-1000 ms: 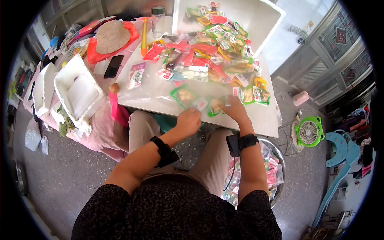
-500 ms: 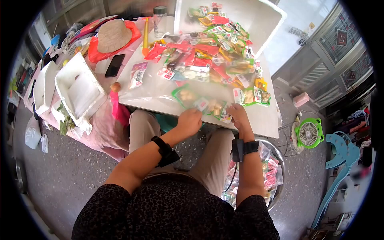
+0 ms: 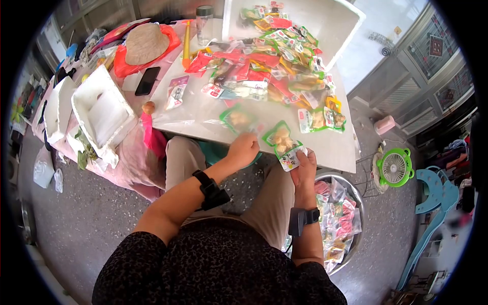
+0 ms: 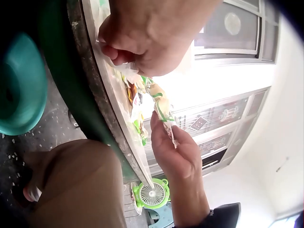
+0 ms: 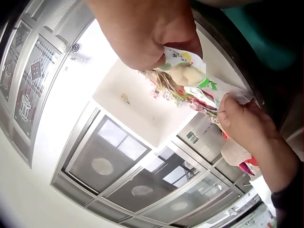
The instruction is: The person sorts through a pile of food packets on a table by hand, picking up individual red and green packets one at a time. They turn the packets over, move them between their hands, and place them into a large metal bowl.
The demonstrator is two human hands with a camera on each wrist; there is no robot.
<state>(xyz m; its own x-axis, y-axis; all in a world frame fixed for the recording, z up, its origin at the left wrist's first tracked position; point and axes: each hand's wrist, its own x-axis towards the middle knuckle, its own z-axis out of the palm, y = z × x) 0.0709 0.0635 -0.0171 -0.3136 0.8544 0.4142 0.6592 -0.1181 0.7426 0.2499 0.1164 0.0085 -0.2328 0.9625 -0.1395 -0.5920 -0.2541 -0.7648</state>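
Note:
My right hand [image 3: 304,168] pinches a green-edged food packet [image 3: 281,136] by its white printed end, at the table's front edge. Pale pieces show through the packet's clear window. Beside it, my left hand [image 3: 243,150] has curled fingers gripping the edge of a clear plastic bag [image 3: 238,121], with another green-edged packet showing blurred through it. In the right wrist view the held packet [image 5: 187,74] reaches toward the left hand [image 5: 247,121] and the clear film. Several red, green and yellow food packets [image 3: 259,71] lie heaped further back on the table.
A large white foam box [image 3: 338,30] stands at the table's back. A metal basin [image 3: 360,218] of packets sits on the floor at right, near a green fan [image 3: 395,168]. To the left are a smaller foam box [image 3: 81,104], a phone [image 3: 147,81] and a hat [image 3: 146,43].
My right hand has drawn back toward my body, with the green-edged packet lifted and turned away from the clear bag. The left hand has stayed nearly in place.

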